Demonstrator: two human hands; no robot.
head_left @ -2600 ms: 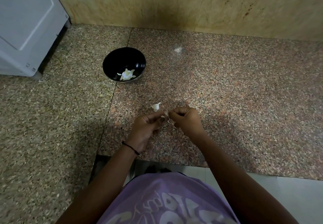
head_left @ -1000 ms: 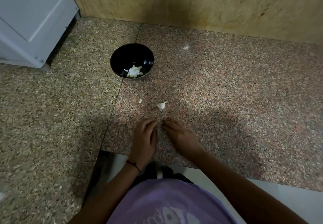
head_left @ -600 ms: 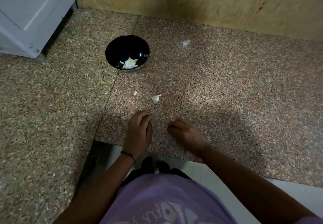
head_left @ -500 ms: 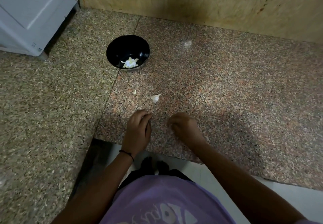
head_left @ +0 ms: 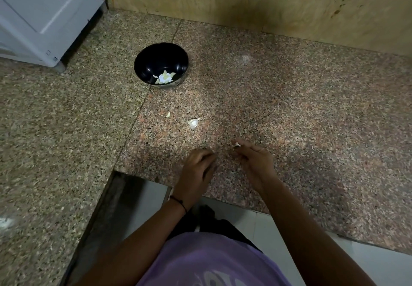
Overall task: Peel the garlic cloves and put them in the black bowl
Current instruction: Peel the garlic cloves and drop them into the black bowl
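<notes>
- The black bowl (head_left: 142, 62) stands on the table (head_left: 289, 107), far from the person and to the left, well apart from both hands. A small heap of peeled cloves (head_left: 165, 78) lies at its bottom, so part of the work is done.
- One whole garlic clove (head_left: 193, 122) lies on the table between the bowl and the hands, and neither hand touches it. It looks to have its skin on, so I judge it the next one to peel.
- A pale fragment (head_left: 168, 114) lies a little to the left of that clove. It is too small to tell whether it is skin or garlic.
- The right hand (head_left: 254, 161) hovers near the table's front edge. Its grip is narrowed to a pinch, with the fingertips holding a small white piece (head_left: 236, 144) and the other fingers loosely bent. I cannot tell whether that piece is peel or a bit of clove.
- The left hand (head_left: 197, 169) is close beside the right but does not touch it. Its fingers are loosely curled and blurred, and I cannot tell whether its grip holds anything.
- As a judgement, the task is well under way but not finished. The clove on the table has yet to be peeled and put in the bowl, and the pinched piece goes in only if it is garlic. No other unpeeled cloves are in view.
</notes>
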